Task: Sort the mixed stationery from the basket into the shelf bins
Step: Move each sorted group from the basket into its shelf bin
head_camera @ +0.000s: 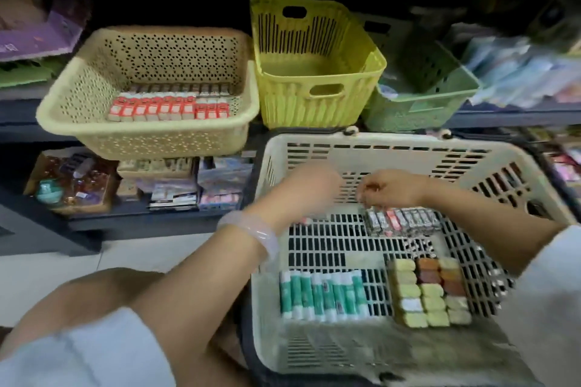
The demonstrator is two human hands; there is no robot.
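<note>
shelf bins: beige perforated bin (94,122) holds red-white boxes (166,107); yellow bin (317,104) and green bin (418,110) beside it
basket: white basket (393,148) holds glue sticks (323,295), erasers (430,292), small boxes (402,220)
right hand (390,188): fingers curled, touching small boxes
left hand (311,182): blurred, over basket, grip unclear; bangle (251,232) on wrist
</note>
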